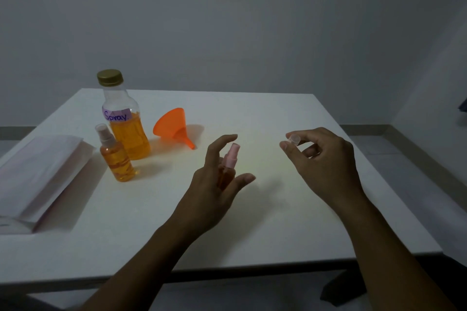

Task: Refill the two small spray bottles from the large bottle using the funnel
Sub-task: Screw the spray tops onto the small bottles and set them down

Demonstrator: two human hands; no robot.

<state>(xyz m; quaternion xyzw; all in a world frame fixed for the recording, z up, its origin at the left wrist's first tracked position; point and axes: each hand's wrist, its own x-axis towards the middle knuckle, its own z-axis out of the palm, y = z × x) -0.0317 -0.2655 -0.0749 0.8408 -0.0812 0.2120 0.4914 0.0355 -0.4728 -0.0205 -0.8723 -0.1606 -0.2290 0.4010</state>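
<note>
Spray bottle, small, first item (227, 171): we hold it upright above the table in our left hand (214, 192), lower fingers wrapped round its orange body, forefinger and thumb spread loose. Its pink spray head (232, 155) stands bare above the hand, no cap on it.

Cap, small and clear (294, 139): we pinch it between thumb and forefinger of our right hand (326, 166), the other fingers curled in. Cap and bottle are apart, with bare tabletop showing between the two hands.

Funnel, orange (170, 125): lies on its side beyond our left hand, wide mouth turned toward the bottles at the left, spout pointing toward us and to the right.

Large bottle (126, 121): stands upright just left of the funnel, gold lid screwed on, roughly half full of orange liquid, purple label handwritten "Spray."

Spray bottle, small, second item (116, 159): stands in front of the large bottle, close against it, clear cap in place, orange liquid inside.

Folded white paper or packet (38, 174): lies at the left edge of the table; we cannot tell what it is.

Table, white (278, 222): carries all items not in hand.
</note>
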